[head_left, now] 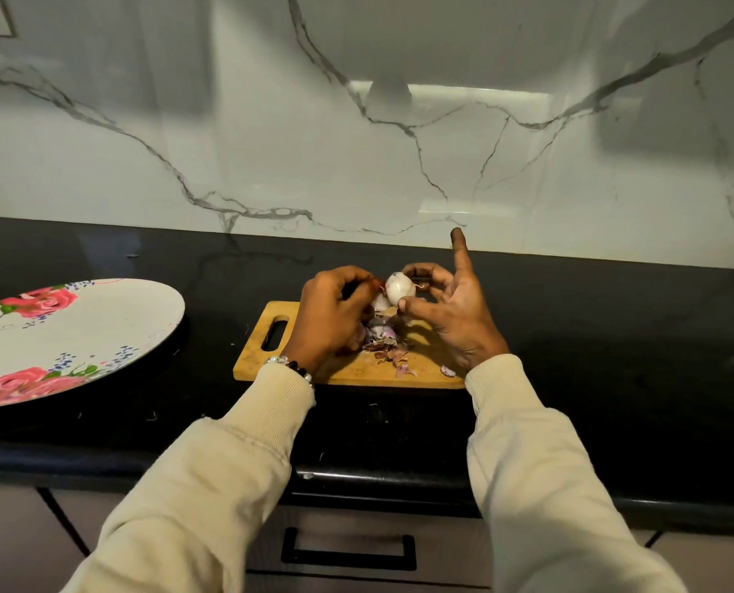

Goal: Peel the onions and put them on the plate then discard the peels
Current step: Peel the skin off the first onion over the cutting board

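Observation:
A pale, mostly peeled onion (399,288) is held above the wooden cutting board (266,357). My right hand (455,318) pinches it between thumb and curled fingers, with one finger sticking straight up. My left hand (335,318) pinches a strip of reddish peel (375,285) at the onion's left side. Purple onion peels (382,333) lie piled on the board under my hands, with a few scraps (403,368) nearer the front edge. The flowered plate (100,327) sits at the left on the counter with nothing on it.
The black counter (613,357) runs along a white marble backsplash (356,164). A drawer with a black handle (348,554) is below the counter's front edge.

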